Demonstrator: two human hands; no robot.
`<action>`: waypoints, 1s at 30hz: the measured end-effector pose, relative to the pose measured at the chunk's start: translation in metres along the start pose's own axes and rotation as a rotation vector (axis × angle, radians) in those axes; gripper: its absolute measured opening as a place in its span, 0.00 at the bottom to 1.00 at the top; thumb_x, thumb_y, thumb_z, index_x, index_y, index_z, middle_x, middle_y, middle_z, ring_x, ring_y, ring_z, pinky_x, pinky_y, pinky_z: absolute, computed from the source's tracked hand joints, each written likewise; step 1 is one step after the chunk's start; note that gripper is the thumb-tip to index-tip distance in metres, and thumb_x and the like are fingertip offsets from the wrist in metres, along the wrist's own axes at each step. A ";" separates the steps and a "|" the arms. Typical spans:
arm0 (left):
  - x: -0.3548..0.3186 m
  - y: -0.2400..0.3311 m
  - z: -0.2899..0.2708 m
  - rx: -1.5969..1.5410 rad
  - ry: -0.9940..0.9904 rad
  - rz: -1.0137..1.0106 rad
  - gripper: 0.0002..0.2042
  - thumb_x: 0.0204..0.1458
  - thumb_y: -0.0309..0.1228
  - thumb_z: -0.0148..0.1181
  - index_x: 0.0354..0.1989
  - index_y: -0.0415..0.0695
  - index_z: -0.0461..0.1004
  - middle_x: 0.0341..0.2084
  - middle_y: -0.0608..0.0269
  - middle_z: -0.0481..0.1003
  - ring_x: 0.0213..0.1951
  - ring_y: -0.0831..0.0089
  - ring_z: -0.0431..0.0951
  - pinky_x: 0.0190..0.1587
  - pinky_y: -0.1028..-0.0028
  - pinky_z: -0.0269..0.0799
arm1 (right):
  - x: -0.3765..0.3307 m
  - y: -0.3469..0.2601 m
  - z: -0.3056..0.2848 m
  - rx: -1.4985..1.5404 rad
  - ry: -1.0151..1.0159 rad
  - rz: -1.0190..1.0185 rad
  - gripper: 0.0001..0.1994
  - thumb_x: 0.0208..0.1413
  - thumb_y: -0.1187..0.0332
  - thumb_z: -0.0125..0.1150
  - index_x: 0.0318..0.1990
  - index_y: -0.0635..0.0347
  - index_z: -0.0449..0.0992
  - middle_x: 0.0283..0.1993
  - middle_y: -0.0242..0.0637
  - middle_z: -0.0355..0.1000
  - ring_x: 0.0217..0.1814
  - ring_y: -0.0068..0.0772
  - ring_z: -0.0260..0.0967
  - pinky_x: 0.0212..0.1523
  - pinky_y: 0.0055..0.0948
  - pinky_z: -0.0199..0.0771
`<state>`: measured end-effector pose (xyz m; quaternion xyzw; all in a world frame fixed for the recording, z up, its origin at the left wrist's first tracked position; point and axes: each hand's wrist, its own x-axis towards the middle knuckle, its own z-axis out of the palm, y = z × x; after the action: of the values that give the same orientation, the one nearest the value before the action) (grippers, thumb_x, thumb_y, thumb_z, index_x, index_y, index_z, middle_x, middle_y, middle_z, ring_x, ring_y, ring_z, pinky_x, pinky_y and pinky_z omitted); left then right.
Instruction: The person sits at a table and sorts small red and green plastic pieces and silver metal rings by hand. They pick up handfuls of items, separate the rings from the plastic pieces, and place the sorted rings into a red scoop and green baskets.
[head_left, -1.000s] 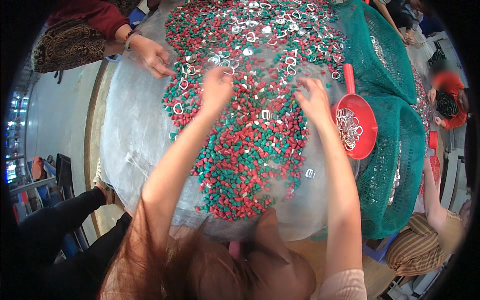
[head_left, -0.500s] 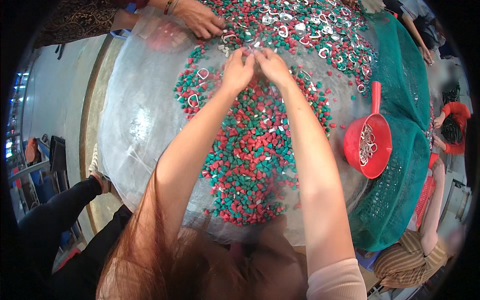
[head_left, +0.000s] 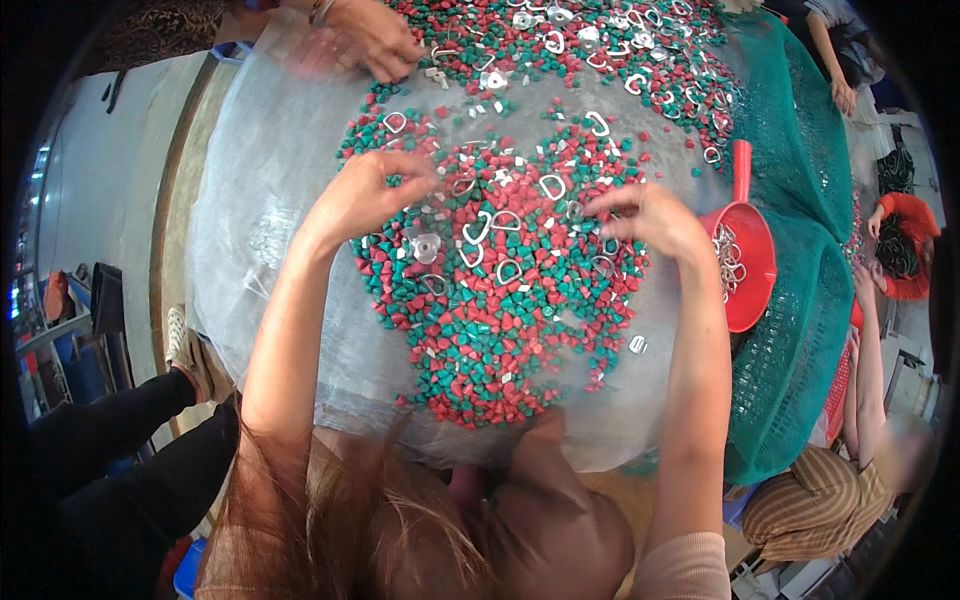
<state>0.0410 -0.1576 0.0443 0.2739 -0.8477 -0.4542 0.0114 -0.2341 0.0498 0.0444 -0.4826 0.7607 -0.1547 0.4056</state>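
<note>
A bed of small red and green cone-shaped pieces [head_left: 490, 360] lies before me on a whitish translucent sheet [head_left: 270, 220]. Silvery D-rings [head_left: 508, 272] and a round, clear-looking piece [head_left: 425, 247] rest on the cones between my hands. My left hand [head_left: 375, 195] hovers at the pile's left side, thumb and fingers apart, nothing seen in it. Over the right side, my right hand [head_left: 645, 215] has its fingers spread and slightly blurred, close to a small ring [head_left: 574, 210]. A flat metal buckle [head_left: 638, 345] lies on the sheet below that hand.
A red plastic scoop [head_left: 757, 262] holding metal rings [head_left: 728, 262] stands right of my right forearm. Green netting [head_left: 800, 330] borders the right side. Another person's hand [head_left: 375, 38] works at the far left, beside a second cone pile [head_left: 570, 80] mixed with metal fittings.
My hands, formerly together at the far end of the near pile, have come back toward me and moved apart. Several D-rings and the round piece now show on the near cones.
</note>
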 end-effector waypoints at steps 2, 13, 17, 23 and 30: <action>0.008 0.026 -0.004 0.035 -0.011 -0.224 0.10 0.52 0.34 0.57 0.38 0.42 0.78 0.34 0.60 0.78 0.38 0.73 0.77 0.42 0.75 0.70 | 0.023 0.022 -0.014 -0.047 0.177 0.050 0.14 0.45 0.72 0.63 0.43 0.55 0.79 0.40 0.36 0.77 0.42 0.35 0.74 0.45 0.33 0.72; 0.040 0.008 0.069 0.113 0.405 0.016 0.09 0.48 0.29 0.58 0.36 0.43 0.78 0.33 0.53 0.77 0.37 0.57 0.77 0.41 0.64 0.71 | 0.104 0.022 -0.002 -0.338 0.443 0.326 0.19 0.43 0.64 0.65 0.47 0.50 0.74 0.50 0.43 0.67 0.56 0.45 0.64 0.54 0.42 0.67; 0.071 -0.012 0.070 0.354 0.356 -0.024 0.11 0.46 0.31 0.60 0.38 0.44 0.77 0.34 0.53 0.76 0.40 0.57 0.76 0.43 0.63 0.71 | 0.095 0.027 0.002 -0.384 0.427 0.339 0.20 0.40 0.64 0.68 0.45 0.51 0.74 0.49 0.44 0.68 0.55 0.46 0.65 0.53 0.43 0.66; 0.093 -0.024 0.062 0.462 0.130 0.003 0.11 0.44 0.32 0.63 0.36 0.43 0.76 0.31 0.53 0.78 0.38 0.58 0.78 0.42 0.64 0.72 | 0.057 0.031 0.010 0.321 0.482 0.042 0.15 0.48 0.68 0.65 0.43 0.60 0.73 0.40 0.38 0.71 0.43 0.36 0.71 0.42 0.32 0.72; 0.079 -0.033 0.046 0.295 0.043 0.037 0.11 0.46 0.30 0.61 0.38 0.42 0.76 0.28 0.56 0.79 0.34 0.63 0.79 0.38 0.68 0.71 | -0.002 0.026 0.045 1.473 0.252 -0.144 0.15 0.57 0.71 0.55 0.52 0.62 0.68 0.38 0.34 0.71 0.38 0.27 0.72 0.37 0.25 0.72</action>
<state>-0.0240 -0.1746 -0.0264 0.2667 -0.9098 -0.3182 -0.0024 -0.2150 0.0712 0.0009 -0.1134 0.4674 -0.7042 0.5223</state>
